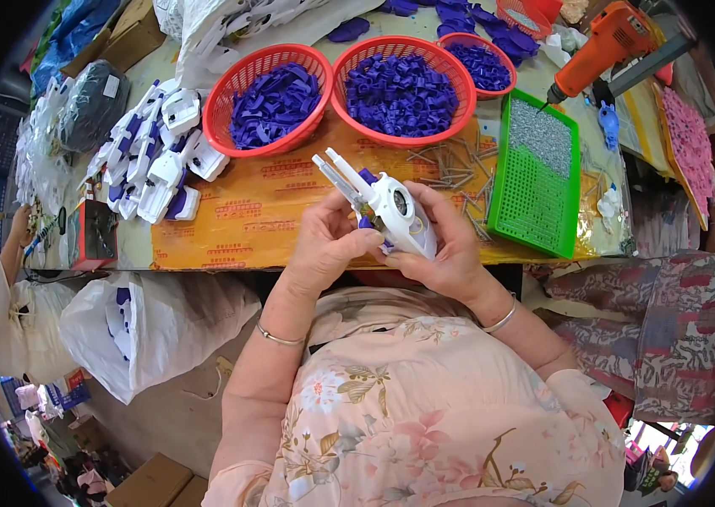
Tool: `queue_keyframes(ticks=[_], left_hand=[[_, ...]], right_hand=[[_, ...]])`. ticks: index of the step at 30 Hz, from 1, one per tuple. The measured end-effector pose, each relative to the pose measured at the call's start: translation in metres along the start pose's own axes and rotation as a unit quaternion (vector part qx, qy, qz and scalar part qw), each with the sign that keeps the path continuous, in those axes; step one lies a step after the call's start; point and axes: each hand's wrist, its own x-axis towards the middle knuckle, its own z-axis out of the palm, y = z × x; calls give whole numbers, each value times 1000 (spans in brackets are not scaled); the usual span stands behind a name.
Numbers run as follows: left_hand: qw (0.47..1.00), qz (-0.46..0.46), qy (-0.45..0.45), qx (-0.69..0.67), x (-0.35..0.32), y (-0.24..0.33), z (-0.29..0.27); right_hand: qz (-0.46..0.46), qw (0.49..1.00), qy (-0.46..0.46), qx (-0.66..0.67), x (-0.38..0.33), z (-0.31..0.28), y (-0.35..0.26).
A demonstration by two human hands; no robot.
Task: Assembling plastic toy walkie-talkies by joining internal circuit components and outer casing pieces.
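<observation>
White plastic toy gun shell (398,218) with purple insert is grasped by both the left hand (329,245) and right hand (450,245), while a pile of assembled shells (155,165) waits beside two full red baskets (269,97) of purple parts.

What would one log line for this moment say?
left hand: shut on white toy part | right hand: shut on white toy part | nearby: red baskets, green tray

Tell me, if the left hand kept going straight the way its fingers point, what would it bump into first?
The left hand points rightward at the white and purple toy piece it already touches; beyond that sits the right hand. Depth is hard to judge.
</observation>
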Motion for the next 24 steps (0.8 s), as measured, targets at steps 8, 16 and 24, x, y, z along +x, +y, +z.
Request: queue_keyframes(ticks=[8, 16, 24], left_hand=[[998, 1, -16, -68, -2, 1, -1], [995, 17, -17, -92, -2, -10, -8], [995, 18, -36, -89, -1, -10, -8]], right_hand=[[-47, 996, -16, -81, -1, 0, -5], [-138, 972, -3, -191, 4, 0, -11], [-134, 962, 17, -237, 0, 2, -20]])
